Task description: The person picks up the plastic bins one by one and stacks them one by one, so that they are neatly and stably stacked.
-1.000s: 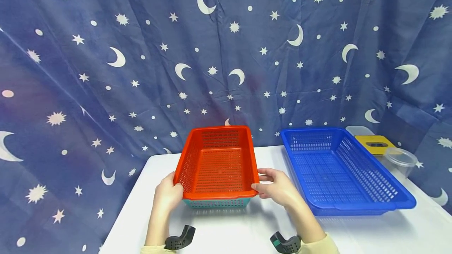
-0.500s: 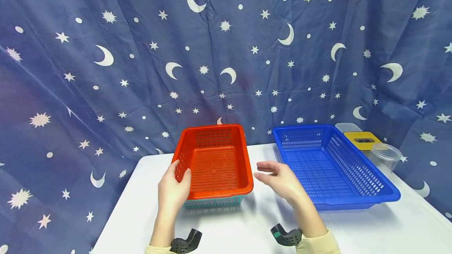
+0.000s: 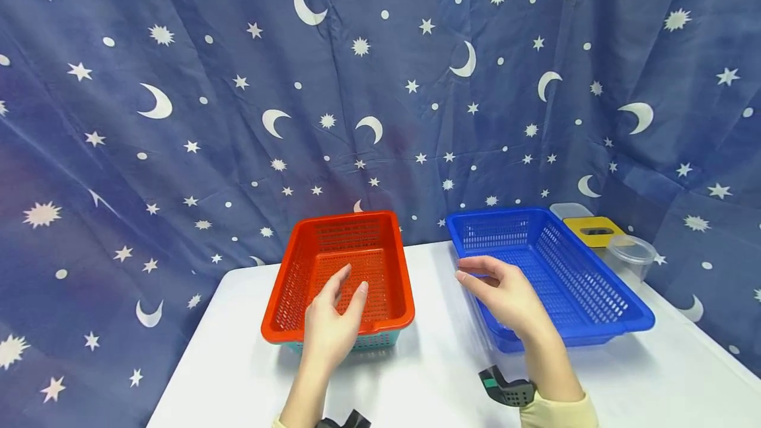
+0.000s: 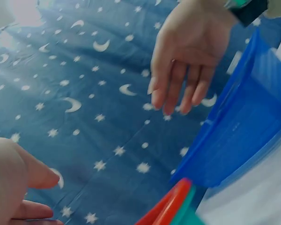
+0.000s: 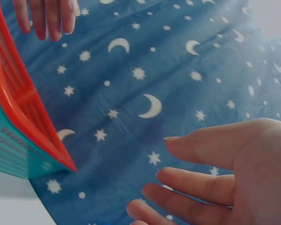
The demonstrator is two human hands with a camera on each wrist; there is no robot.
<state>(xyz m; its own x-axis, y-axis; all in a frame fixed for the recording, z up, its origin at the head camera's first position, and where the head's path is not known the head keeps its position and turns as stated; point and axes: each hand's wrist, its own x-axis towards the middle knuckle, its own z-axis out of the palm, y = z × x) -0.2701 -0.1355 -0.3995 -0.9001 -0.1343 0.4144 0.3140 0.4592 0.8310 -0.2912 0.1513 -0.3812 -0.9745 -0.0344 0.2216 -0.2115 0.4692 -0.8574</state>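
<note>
In the head view a red basket (image 3: 407, 283) sits nested in a teal basket (image 3: 380, 339), on the left part of the white table. My left hand (image 3: 331, 325) hovers over the red basket's front rim, thumb and fingers spread, holding nothing. To the right stands a larger blue basket (image 3: 579, 337) with mesh walls. My right hand (image 3: 505, 294) is raised by its left side, overlapping the rim in this view, its fingers loosely bent around air. Both wrist views show relaxed fingers with nothing between them. The insides of both the red and blue baskets show bare mesh floors.
Behind the blue basket's right side are a yellow item (image 3: 594, 230) with an oval slot, a clear round tub (image 3: 631, 255) and another clear piece (image 3: 569, 211). A dark blue curtain (image 3: 238, 144) with moons and stars hangs behind the white table (image 3: 238, 368).
Both hands have let go of the red basket's sides and moved right, the left over its front rim, the right toward the blue basket. The head view has shifted slightly right.
</note>
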